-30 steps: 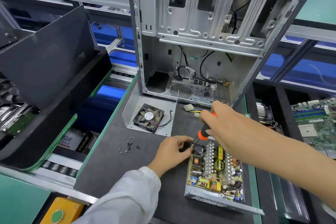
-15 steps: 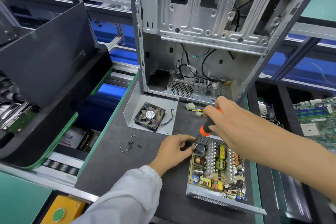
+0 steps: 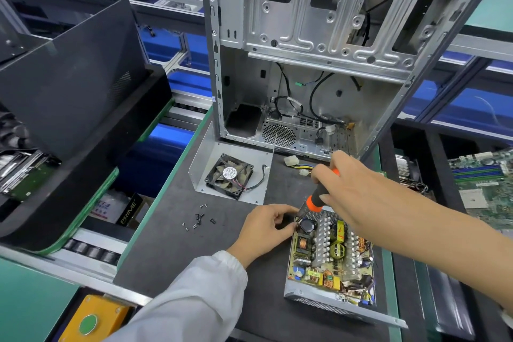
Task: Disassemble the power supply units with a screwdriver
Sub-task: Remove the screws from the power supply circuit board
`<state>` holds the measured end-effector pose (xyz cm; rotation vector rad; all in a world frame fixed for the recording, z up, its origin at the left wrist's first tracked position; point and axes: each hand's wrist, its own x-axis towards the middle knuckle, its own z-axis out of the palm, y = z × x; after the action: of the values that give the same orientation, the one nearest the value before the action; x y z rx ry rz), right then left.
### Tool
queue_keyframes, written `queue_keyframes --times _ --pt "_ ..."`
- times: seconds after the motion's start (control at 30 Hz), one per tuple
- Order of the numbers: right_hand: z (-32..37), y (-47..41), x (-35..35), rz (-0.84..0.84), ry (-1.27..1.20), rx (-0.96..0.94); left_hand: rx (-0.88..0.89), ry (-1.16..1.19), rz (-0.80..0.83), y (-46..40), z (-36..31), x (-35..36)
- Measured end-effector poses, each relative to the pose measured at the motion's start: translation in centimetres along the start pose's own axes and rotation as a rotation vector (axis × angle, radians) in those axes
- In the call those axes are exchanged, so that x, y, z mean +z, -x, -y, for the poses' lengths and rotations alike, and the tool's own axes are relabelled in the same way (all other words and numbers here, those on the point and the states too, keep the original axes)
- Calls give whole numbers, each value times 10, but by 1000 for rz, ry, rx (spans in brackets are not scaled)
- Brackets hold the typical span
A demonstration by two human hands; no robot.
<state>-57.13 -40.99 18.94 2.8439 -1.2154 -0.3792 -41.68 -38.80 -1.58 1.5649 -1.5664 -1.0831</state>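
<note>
From the head camera, the opened power supply unit point(image 3: 330, 258) lies on the dark mat point(image 3: 172, 244) in front of the empty computer case point(image 3: 319, 69). The right hand point(image 3: 358, 189) grips the orange-and-black screwdriver point(image 3: 319, 197), tip at the unit's far left corner. The left hand point(image 3: 266, 226), fingers curled, pinches that corner. Loose screws point(image 3: 198, 219) lie near a fan point(image 3: 229, 175).

Orange-and-black screwdriver point(image 3: 319, 197), white sleeve point(image 3: 194, 294)
</note>
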Motion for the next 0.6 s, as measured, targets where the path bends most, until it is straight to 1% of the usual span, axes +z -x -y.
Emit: queue_keyframes --times 0.2,0.37,0.6 --pt "-1 1 0 -6 -3 -3 21 -33 -28 0 -2 -1" --pt "-1 1 -1 -13 -15 20 55 -80 -26 1 -5 -2" --pt "-5 2 -2 -36 -45 -4 74 -101 -11 3 -9 -5"
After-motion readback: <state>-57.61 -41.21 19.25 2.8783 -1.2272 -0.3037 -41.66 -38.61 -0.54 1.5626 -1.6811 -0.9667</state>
